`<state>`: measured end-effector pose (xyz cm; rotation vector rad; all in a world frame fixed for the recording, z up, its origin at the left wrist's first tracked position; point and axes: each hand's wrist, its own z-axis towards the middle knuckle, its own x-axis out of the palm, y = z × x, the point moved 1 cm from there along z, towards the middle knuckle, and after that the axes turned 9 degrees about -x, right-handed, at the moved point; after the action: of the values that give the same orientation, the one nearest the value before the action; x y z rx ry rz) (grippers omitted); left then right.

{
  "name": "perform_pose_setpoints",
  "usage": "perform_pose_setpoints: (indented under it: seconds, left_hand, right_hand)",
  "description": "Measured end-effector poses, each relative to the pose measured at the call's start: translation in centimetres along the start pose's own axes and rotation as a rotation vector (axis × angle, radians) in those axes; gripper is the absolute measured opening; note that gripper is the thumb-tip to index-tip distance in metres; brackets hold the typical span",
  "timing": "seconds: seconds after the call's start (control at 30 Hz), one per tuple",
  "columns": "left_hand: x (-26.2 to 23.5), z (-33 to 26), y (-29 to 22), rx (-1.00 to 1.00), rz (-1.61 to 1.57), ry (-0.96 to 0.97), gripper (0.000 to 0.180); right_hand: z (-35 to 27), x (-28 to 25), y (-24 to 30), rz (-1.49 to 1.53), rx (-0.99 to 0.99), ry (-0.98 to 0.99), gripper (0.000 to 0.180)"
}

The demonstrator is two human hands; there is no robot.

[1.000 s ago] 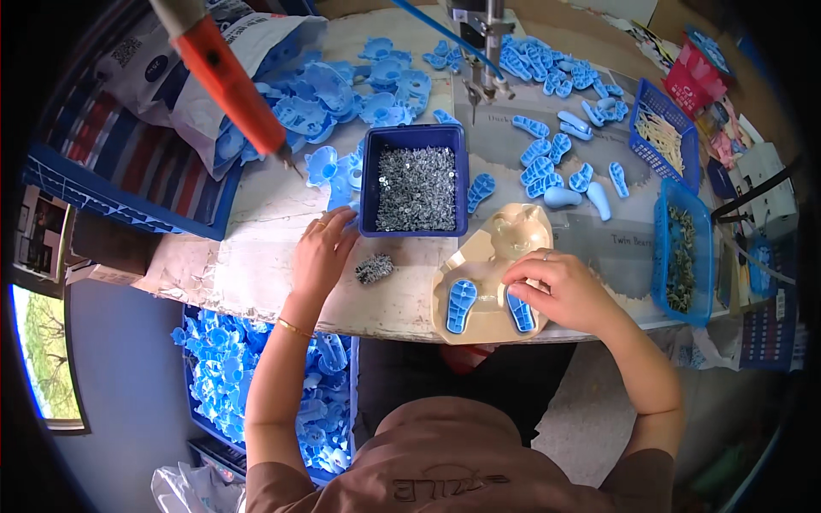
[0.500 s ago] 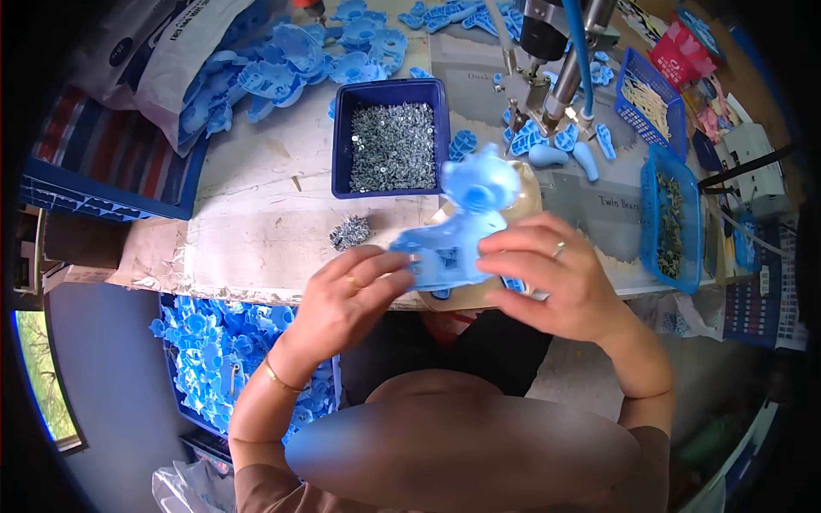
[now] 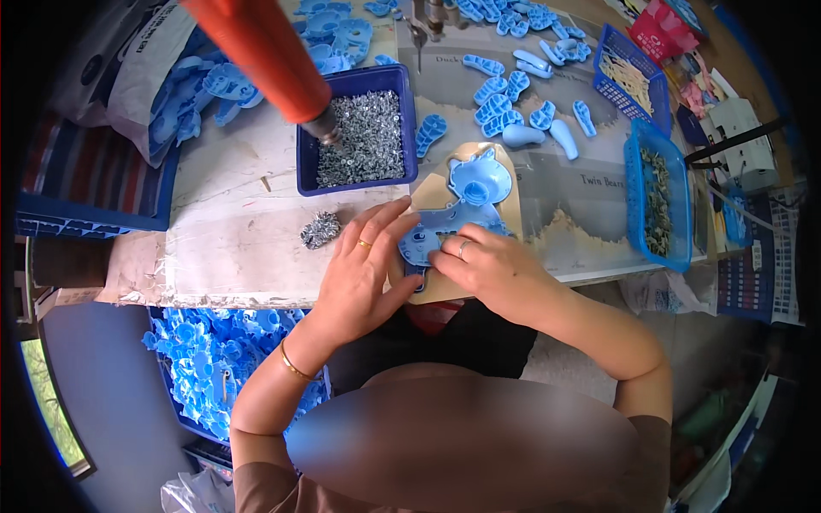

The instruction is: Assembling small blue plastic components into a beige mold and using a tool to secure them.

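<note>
A light-blue plastic toy shell (image 3: 481, 181), shaped like an animal with a round head, lies hollow side up on a cream fixture (image 3: 510, 162) at the table's front edge. My left hand (image 3: 366, 261) grips its left end, fingers along the upper side and thumb by the lower side. Bent over the shell's lower right part, the fingers of my right hand (image 3: 486, 263) are closed on it; their tips are partly hidden. A dark blue piece (image 3: 414, 278) shows under the shell beside my left thumb.
A red-orange power driver (image 3: 261, 60) hangs over a navy bin of small screws (image 3: 306, 162). A screw pile (image 3: 320, 230) lies left of my hand. Blue parts (image 3: 496, 111) lie behind the fixture; a blue tray (image 3: 637, 214) stands right. A crate of blue shells (image 3: 201, 359) stands below the table.
The blue shell has come down from my raised hands onto the cream fixture. My right hand has moved left and bent over it. The red-orange driver now reaches far into view.
</note>
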<state>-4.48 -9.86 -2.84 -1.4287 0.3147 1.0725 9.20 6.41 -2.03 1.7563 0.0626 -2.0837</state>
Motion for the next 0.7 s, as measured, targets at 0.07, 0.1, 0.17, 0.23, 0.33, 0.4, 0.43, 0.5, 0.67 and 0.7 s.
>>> perform_pose_setpoints:
  seconds: [0.07,0.1,0.17,0.23,0.33,0.4,0.43,0.5,0.67,0.7]
  left_hand:
    - [0.3,0.2,-0.5,0.006,-0.01,0.035,0.068]
    - [0.5,0.3,-0.6,-0.002,-0.024,0.037,0.067]
    - [0.8,0.6,-1.1,0.031,-0.054,0.045,0.067]
    - [0.7,0.3,-1.1,-0.007,0.017,0.027,0.065]
    - [0.7,-0.3,-1.1,-0.025,-0.003,0.023,0.061]
    - [0.4,-0.6,-1.6,-0.037,-0.02,0.015,0.061]
    - [-0.1,-0.7,-1.9,-0.07,-0.025,0.0,0.061]
    - [-0.1,-0.2,-2.6,-0.031,-0.053,-0.014,0.059]
    - [-0.5,1.1,-3.6,-0.007,-0.061,-0.033,0.047]
    - [-0.5,1.2,-3.8,-0.02,-0.05,-0.038,0.043]
  right_hand:
    - [0.1,-0.2,0.1,-0.056,0.002,0.102,0.03]
    - [0.2,-0.4,0.0,-0.066,0.016,0.1,0.03]
    - [0.1,-0.7,-0.8,0.079,-0.019,0.125,0.027]
    - [-0.2,-1.0,-2.3,0.256,-0.009,0.11,0.026]
    - [-0.3,-4.4,-6.9,0.674,0.155,-0.062,0.019]
    - [-1.8,-6.7,-13.7,0.654,0.465,-0.256,0.02]
    - [-2.5,-8.8,-17.2,0.365,0.544,-0.308,0.021]
    - [-7.9,-11.5,-26.0,-0.127,0.647,-0.509,0.02]
    - [-16.5,-12.9,-40.1,-0.374,1.064,-0.125,0.024]
    - [-16.1,-12.6,-41.2,-0.248,1.155,0.05,0.026]
